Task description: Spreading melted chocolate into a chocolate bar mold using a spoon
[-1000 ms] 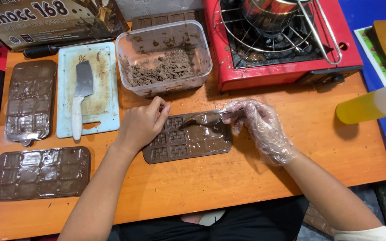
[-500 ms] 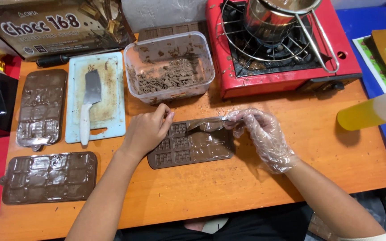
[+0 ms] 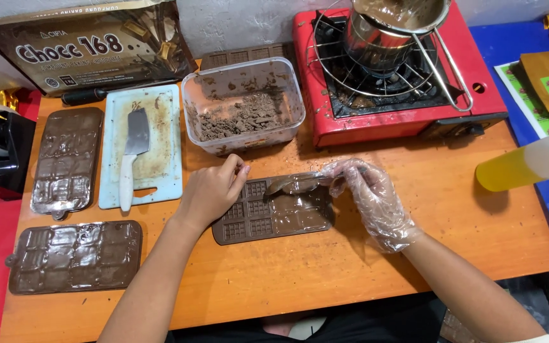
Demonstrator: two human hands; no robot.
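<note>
Head view looks down on an orange wooden worktop (image 3: 325,279). The bare left hand (image 3: 211,190) rests with bent fingers on the left end of a brown rectangular chocolate bar mould (image 3: 271,219) and presses it down; it grips nothing. This mould lies flat in the middle of the worktop, in front of the person, and its right part is covered with smooth melted chocolate while the left cells show their grid. The right hand (image 3: 370,197), inside a thin clear plastic glove, is closed around the handle of a metal spoon (image 3: 290,184). The bowl of the spoon is over the upper edge of the mould, close to the fingertips of the left hand.

Behind the mould stands a clear plastic box with brown chocolate crumbs (image 3: 244,114). To the right of it is a red portable gas stove (image 3: 401,95), and a steel pot with melted chocolate (image 3: 395,28) sits on its burner. To the left lies a pale blue cutting board (image 3: 154,149) with a white-handled knife (image 3: 131,159) on it. Two more filled brown moulds (image 3: 71,254) lie at the left edge, one beside the board and one nearer to the person. A yellow squeeze bottle (image 3: 528,165) lies at the right.
</note>
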